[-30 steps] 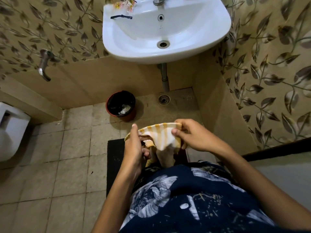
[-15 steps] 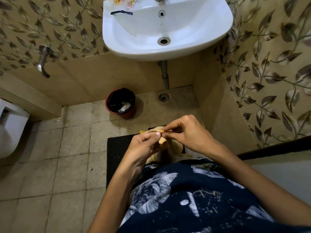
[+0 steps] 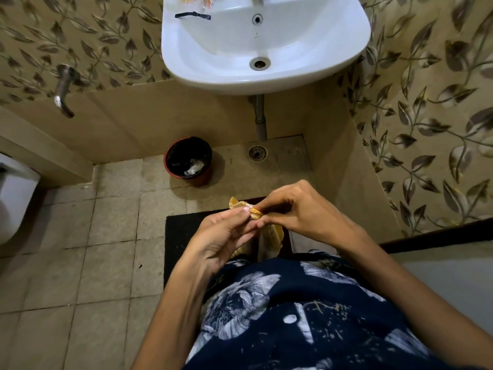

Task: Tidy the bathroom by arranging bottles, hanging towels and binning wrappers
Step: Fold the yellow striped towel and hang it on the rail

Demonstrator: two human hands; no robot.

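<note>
A small yellow-and-white striped towel (image 3: 272, 233) hangs folded between my hands, in front of my body. My left hand (image 3: 221, 236) pinches its top edge with thumb and fingers. My right hand (image 3: 296, 206) pinches the same edge from the right, fingertips meeting those of the left. Most of the towel is hidden behind my hands. A red bin (image 3: 189, 161) with a black liner and white paper inside stands on the floor under the basin. Colourful wrappers (image 3: 197, 0) lie on the left rim of the white basin (image 3: 346, 49), beside a black strip (image 3: 192, 15).
A black mat (image 3: 181, 236) lies under me on the tiled floor. A white toilet (image 3: 13, 198) is at the left edge, a metal wall tap (image 3: 62, 92) above it. The drain pipe (image 3: 261, 121) and floor drain (image 3: 257, 152) sit below the basin. A wall closes in at the right.
The towel was spread open between my hands a second ago. My hands have come together and the towel is now folded, its corners pinched at one spot.
</note>
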